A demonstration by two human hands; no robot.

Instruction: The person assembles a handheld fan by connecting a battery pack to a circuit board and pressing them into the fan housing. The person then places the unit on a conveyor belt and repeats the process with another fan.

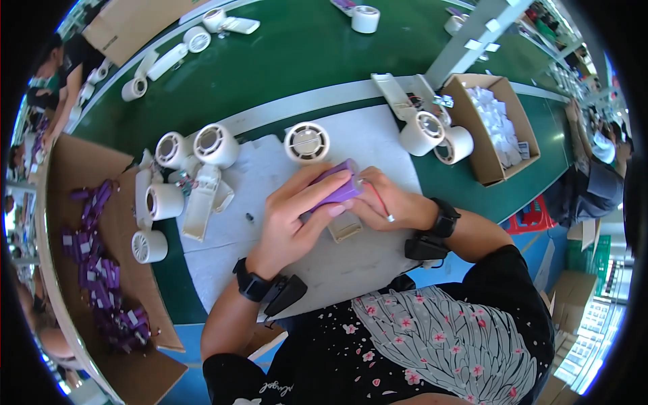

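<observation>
My left hand (297,212) is wrapped round a purple battery pack (335,192), thumb and fingers along its sides. My right hand (389,202) closes in at the pack's right end, its fingertips partly hidden there. A red wire (379,196) comes off that end and lies across the right hand, tipped with a small white connector (390,218). Under the hands, a white handle-shaped housing (345,229) rests on the pale cloth (283,287), mostly covered. Just beyond, a round white fan head (307,142) shows its open grille.
At left, an open cardboard box (142,297) holds several purple battery packs (101,280). White housings (200,202) with round heads cluster beside it. Another cardboard box (482,172) at right carries small white parts (496,121). A grey metal post (472,44) rises beyond. More housings lie on the green bench (283,57).
</observation>
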